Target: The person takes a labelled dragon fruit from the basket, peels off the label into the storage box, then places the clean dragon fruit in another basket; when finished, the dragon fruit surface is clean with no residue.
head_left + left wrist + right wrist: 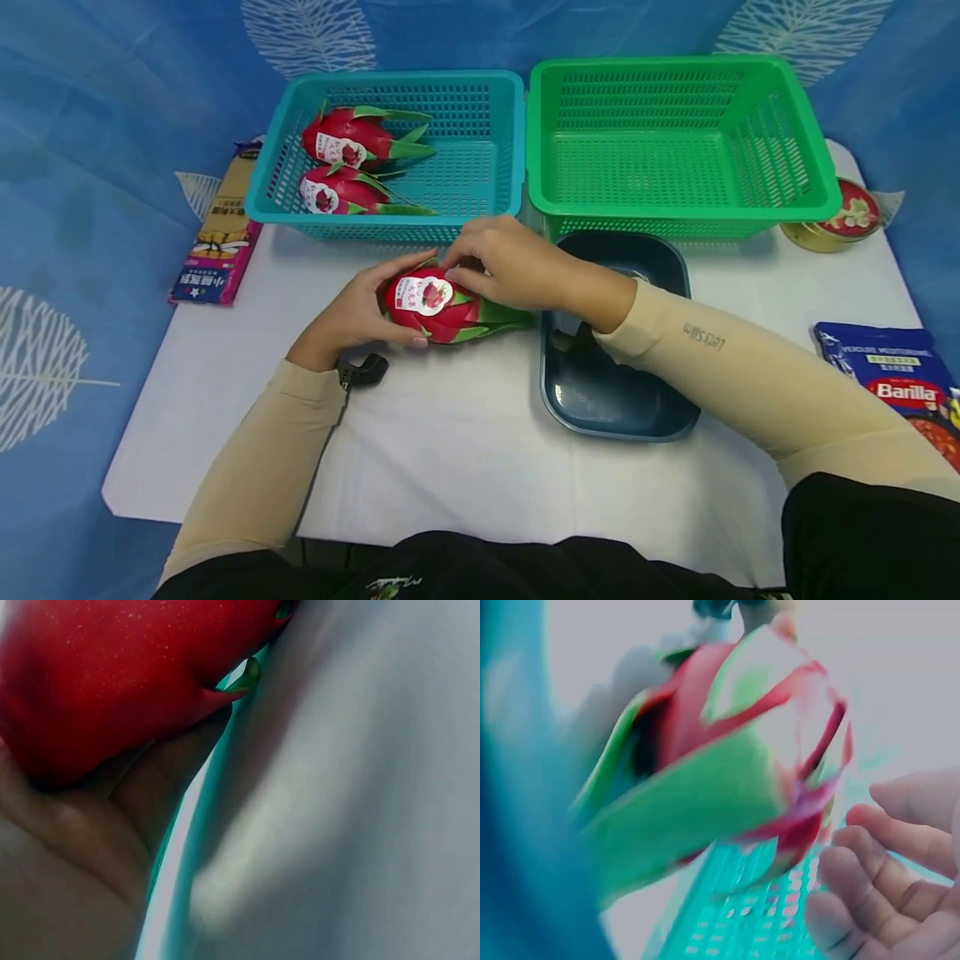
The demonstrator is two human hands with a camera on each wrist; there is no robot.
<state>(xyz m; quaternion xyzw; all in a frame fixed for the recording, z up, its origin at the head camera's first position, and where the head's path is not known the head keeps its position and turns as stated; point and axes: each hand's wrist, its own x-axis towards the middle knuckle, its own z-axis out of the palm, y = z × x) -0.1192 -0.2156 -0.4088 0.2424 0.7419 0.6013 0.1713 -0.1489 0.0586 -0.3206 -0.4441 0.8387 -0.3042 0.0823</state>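
Observation:
A red dragon fruit (444,327) with green-tipped scales lies at the front of the blue basket, its white label (423,295) facing up. My left hand (358,312) grips its rounded end, thumb on the near side and fingers on the far side. In the left wrist view, the red skin (112,682) rests against the palm. Over the fruit, my right hand (512,262) has its loosely bent fingertips right by the label's edge. The right wrist view shows those fingers (870,877) bent beside the scales, nothing held between them.
Two labelled dragon fruits (351,137) lie in the blue basket (382,223). Beside it stands a green basket (675,210). A dark blue tub (618,404) sits under the right forearm. A packet (217,242) lies left; a tin (813,237) and a Barilla pouch (892,362) are right.

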